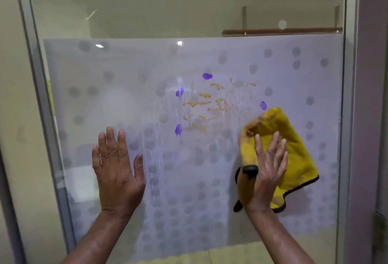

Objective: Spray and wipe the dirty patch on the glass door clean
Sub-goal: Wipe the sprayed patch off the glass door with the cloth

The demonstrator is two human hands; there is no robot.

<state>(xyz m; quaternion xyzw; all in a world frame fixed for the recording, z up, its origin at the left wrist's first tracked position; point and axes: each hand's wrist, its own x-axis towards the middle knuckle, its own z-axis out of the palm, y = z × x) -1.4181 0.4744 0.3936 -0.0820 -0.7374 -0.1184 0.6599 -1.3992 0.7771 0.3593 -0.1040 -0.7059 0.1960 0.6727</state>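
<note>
The left hand (117, 171) lies flat on the glass door (105, 96), grip fully open and holding nothing. At its two o'clock sits the dirty patch (212, 104) (tan smears ringed by four purple marks). The right hand (266, 171), fingers spread, presses a yellow cloth (294, 150) against the glass at the patch's four o'clock.

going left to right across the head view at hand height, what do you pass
door frame's left post → left hand, flat on the glass → spray drips on the frosted panel → right hand pressing the yellow cloth → door frame's right post
</note>
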